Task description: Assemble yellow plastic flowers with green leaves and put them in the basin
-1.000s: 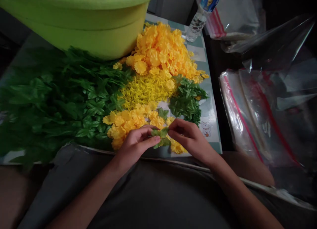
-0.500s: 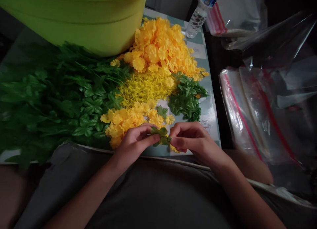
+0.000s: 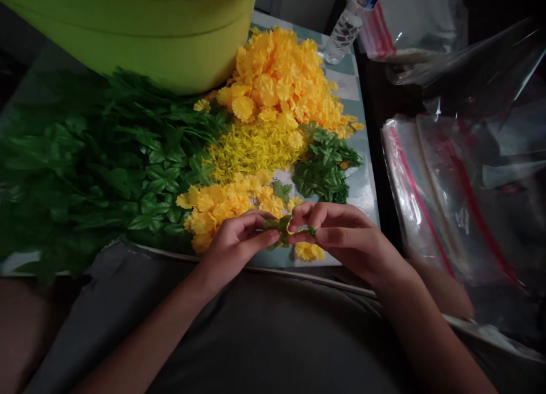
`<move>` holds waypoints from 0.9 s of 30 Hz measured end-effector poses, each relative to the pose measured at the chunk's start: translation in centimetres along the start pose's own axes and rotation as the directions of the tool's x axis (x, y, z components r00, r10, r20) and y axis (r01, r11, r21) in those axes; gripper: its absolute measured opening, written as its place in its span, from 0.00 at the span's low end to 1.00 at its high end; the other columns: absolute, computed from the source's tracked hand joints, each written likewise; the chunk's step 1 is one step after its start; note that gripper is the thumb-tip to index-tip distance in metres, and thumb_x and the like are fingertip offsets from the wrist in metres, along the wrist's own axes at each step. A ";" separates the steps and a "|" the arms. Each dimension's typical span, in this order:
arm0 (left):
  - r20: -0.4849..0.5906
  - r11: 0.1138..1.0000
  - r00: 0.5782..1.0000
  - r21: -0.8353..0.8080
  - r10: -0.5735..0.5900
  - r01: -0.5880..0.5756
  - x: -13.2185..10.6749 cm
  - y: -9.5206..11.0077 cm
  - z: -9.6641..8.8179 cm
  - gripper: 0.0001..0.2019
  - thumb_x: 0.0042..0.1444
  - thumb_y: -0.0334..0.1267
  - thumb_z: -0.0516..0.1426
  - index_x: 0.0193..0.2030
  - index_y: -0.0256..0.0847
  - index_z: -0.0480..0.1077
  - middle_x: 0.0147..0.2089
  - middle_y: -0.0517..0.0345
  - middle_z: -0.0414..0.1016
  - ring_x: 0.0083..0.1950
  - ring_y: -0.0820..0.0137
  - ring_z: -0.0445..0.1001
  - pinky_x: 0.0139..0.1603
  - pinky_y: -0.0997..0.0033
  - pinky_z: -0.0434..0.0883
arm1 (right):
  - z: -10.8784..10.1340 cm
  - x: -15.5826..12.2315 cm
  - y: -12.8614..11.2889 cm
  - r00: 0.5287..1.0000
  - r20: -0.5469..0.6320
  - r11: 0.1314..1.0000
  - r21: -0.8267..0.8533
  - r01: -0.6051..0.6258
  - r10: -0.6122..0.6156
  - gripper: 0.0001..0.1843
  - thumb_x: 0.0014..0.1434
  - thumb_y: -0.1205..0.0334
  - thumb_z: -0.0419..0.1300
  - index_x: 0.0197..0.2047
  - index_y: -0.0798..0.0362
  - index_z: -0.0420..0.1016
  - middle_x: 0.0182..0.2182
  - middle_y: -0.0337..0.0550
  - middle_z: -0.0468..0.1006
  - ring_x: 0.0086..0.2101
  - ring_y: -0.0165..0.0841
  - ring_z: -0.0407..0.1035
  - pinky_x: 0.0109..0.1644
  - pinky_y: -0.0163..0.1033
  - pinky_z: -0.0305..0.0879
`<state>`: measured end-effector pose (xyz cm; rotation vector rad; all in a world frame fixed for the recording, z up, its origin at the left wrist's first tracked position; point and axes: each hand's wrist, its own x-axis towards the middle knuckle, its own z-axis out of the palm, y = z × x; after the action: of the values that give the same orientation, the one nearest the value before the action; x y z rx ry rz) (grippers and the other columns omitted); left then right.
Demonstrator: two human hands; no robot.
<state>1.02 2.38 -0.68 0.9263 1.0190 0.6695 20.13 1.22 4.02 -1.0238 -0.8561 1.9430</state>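
My left hand (image 3: pixel 243 237) is closed, pinching a green artificial leaf (image 3: pixel 282 226) between thumb and fingers. Facing it, my right hand (image 3: pixel 350 232) holds a small green piece (image 3: pixel 313 231) between thumb and fingertip; a bit of yellow shows between the two hands. Its exact shape is too small to tell. Just beyond my fingers lies a pile of yellow artificial flowers (image 3: pixel 226 203), with one loose yellow flower (image 3: pixel 309 251) under my right hand. A single green leaf (image 3: pixel 282 190) rests on the patterned table.
A large lime-green tub (image 3: pixel 140 41) stands at the back left. Green artificial leaves (image 3: pixel 157 161) heap at left, thin yellow pieces (image 3: pixel 251 149) in the middle, orange-yellow flowers (image 3: pixel 281 75) behind. A smaller leaf pile (image 3: pixel 322 166), water bottle (image 3: pixel 341 36) and zip bags (image 3: pixel 426 195) are right.
My right hand has moved slightly right, away from the leaf, with the small green piece in its fingertips. My left hand keeps its pinch on the leaf.
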 end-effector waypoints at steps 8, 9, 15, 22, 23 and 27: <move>0.039 0.999 0.999 0.018 0.038 -0.038 0.0 0.1 -0.1 0.06 0.52 0.39 0.62 0.30 0.38 0.74 0.44 0.57 0.72 0.50 0.68 0.70 0.52 0.71 0.64 | -0.2 0.2 0.6 1.000 0.009 0.978 -0.206 0.018 -0.016 0.03 0.53 0.69 0.63 0.30 0.52 0.76 0.41 0.43 0.72 0.47 0.35 0.65 0.53 0.43 0.61; 0.044 0.999 0.998 0.013 0.042 -0.043 0.0 0.1 -0.1 0.06 0.52 0.38 0.62 0.30 0.38 0.74 0.44 0.56 0.72 0.50 0.68 0.70 0.52 0.71 0.64 | -0.1 0.2 0.7 1.000 0.009 0.972 -0.232 0.021 -0.019 0.03 0.54 0.69 0.63 0.29 0.52 0.76 0.41 0.42 0.71 0.47 0.34 0.65 0.53 0.42 0.61; 0.068 0.998 0.996 0.013 0.053 -0.054 0.0 0.0 0.0 0.06 0.52 0.38 0.61 0.31 0.38 0.75 0.43 0.56 0.71 0.50 0.67 0.70 0.51 0.70 0.65 | 0.3 0.6 0.9 1.000 -0.011 0.950 -0.311 0.005 -0.008 0.04 0.55 0.68 0.62 0.29 0.53 0.74 0.41 0.41 0.68 0.44 0.33 0.64 0.49 0.39 0.62; 0.099 0.995 0.992 0.048 0.081 -0.086 -0.2 -0.1 -0.1 0.06 0.54 0.38 0.59 0.30 0.38 0.73 0.45 0.56 0.69 0.50 0.68 0.69 0.52 0.70 0.65 | 0.4 1.1 1.6 0.997 -0.041 0.867 -0.497 0.035 -0.064 0.07 0.55 0.66 0.60 0.26 0.53 0.69 0.33 0.40 0.67 0.39 0.32 0.64 0.46 0.40 0.61; 0.100 0.995 0.992 0.049 0.083 -0.088 -0.2 -0.1 -0.1 0.06 0.54 0.38 0.59 0.30 0.38 0.72 0.45 0.56 0.68 0.50 0.68 0.69 0.51 0.71 0.65 | 0.4 1.1 1.8 0.997 -0.038 0.859 -0.510 0.044 -0.074 0.07 0.55 0.67 0.60 0.26 0.53 0.69 0.32 0.40 0.67 0.38 0.31 0.64 0.45 0.40 0.61; 0.086 0.997 0.994 0.038 0.068 -0.072 -0.2 -0.1 0.0 0.07 0.54 0.40 0.60 0.31 0.38 0.71 0.46 0.56 0.68 0.49 0.69 0.69 0.49 0.71 0.65 | 0.3 1.2 2.4 0.992 -0.042 0.876 -0.475 0.087 -0.121 0.03 0.56 0.68 0.60 0.33 0.52 0.68 0.32 0.38 0.67 0.34 0.29 0.64 0.41 0.39 0.62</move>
<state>0.92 2.18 -0.67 1.0215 0.9313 0.6648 18.67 1.00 1.73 -1.2859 -1.3588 1.6273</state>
